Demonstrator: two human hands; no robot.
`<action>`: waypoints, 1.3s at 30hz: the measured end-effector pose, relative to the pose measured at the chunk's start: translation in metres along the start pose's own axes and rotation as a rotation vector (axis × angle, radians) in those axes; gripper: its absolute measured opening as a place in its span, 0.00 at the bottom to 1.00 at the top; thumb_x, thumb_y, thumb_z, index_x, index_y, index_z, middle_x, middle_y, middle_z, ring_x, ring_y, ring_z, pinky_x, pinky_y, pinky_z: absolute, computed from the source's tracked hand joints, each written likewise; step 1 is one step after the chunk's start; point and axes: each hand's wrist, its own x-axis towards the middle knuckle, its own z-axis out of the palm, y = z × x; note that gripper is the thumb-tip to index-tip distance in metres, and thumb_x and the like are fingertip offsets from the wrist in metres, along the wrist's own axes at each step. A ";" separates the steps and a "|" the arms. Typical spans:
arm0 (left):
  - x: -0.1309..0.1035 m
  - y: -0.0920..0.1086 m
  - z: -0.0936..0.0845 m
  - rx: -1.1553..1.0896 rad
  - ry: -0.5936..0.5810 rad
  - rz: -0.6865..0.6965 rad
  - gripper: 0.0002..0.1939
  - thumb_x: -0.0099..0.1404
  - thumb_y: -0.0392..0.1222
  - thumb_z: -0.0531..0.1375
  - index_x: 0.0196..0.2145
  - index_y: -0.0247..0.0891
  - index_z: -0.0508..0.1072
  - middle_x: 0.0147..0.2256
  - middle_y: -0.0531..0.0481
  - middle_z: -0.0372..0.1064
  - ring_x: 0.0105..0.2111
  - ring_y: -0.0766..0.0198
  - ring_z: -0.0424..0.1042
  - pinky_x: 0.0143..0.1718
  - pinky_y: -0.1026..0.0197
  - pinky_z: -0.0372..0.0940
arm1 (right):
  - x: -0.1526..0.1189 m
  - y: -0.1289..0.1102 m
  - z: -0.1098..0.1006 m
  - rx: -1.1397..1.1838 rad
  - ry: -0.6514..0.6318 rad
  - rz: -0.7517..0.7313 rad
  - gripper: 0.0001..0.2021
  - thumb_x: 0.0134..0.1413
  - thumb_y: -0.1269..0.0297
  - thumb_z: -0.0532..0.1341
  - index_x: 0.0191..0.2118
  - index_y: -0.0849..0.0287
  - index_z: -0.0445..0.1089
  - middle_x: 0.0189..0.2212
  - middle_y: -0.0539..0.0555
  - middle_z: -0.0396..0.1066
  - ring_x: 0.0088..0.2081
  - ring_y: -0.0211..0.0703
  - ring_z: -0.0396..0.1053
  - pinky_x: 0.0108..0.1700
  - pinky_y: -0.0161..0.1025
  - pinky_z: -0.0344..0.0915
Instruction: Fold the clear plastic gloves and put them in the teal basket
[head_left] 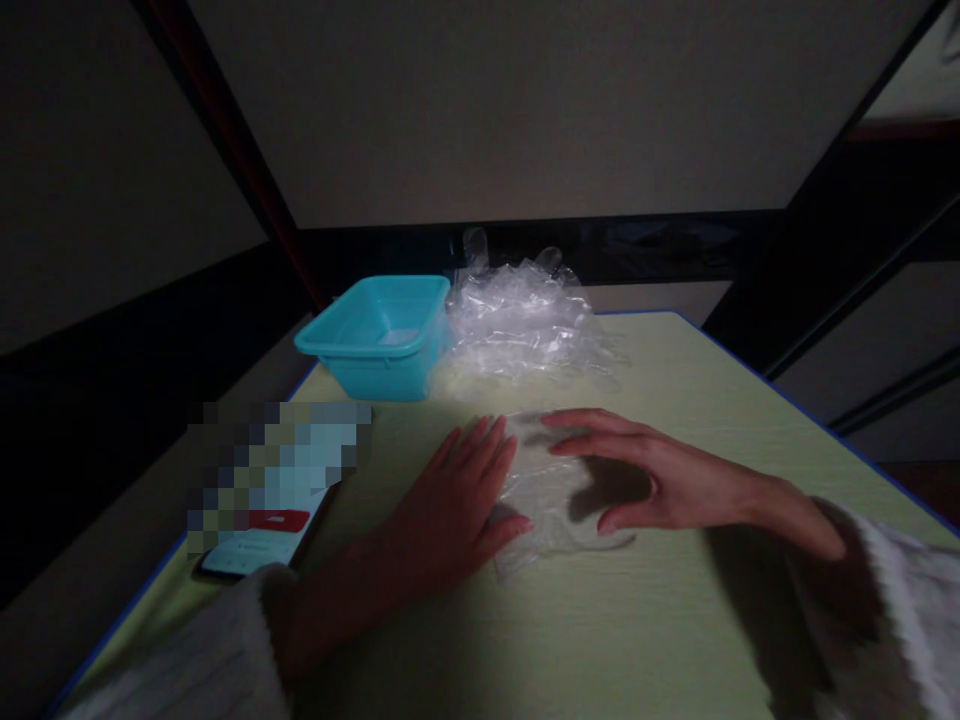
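A clear plastic glove (pixel 540 505) lies spread on the table in front of me, thin and slightly wrinkled. Flat along its left edge rests my left hand (pixel 469 500), palm down, with the fingers stretched out. Over the glove's right side is my right hand (pixel 637 475), its fingers and thumb apart and nothing between them; whether its fingertips touch the plastic I cannot tell. Farther back, a loose heap of clear plastic gloves (pixel 525 320) stands beside a turquoise plastic basin (pixel 375 375).
A phone (pixel 262 550) with a lit screen, partly blurred out, lies at the left near my sleeve. The pale green table (pixel 600 640) has a blue edge. Behind it rises a light panel (pixel 525 120) with a dark band along its bottom.
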 end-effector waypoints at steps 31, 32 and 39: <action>-0.012 -0.013 -0.016 -0.251 -0.019 0.380 0.23 0.50 0.51 0.65 0.38 0.34 0.69 0.39 0.46 0.68 0.36 0.58 0.66 0.40 0.59 0.60 | 0.010 -0.027 0.032 0.092 0.027 -0.128 0.07 0.49 0.77 0.53 0.28 0.63 0.68 0.25 0.51 0.64 0.29 0.36 0.62 0.31 0.33 0.58; -0.012 -0.013 -0.015 -0.230 -0.006 0.396 0.22 0.50 0.51 0.65 0.38 0.34 0.69 0.39 0.46 0.68 0.36 0.58 0.66 0.40 0.58 0.61 | 0.010 -0.026 0.032 0.139 0.033 -0.104 0.07 0.48 0.78 0.54 0.28 0.63 0.67 0.25 0.51 0.64 0.28 0.35 0.62 0.30 0.32 0.58; -0.012 -0.011 -0.007 -0.047 0.114 0.454 0.05 0.61 0.38 0.55 0.33 0.35 0.69 0.33 0.49 0.70 0.33 0.61 0.66 0.39 0.59 0.61 | 0.011 -0.023 0.034 0.255 0.052 -0.018 0.07 0.45 0.79 0.54 0.26 0.62 0.65 0.23 0.48 0.61 0.25 0.33 0.59 0.26 0.31 0.56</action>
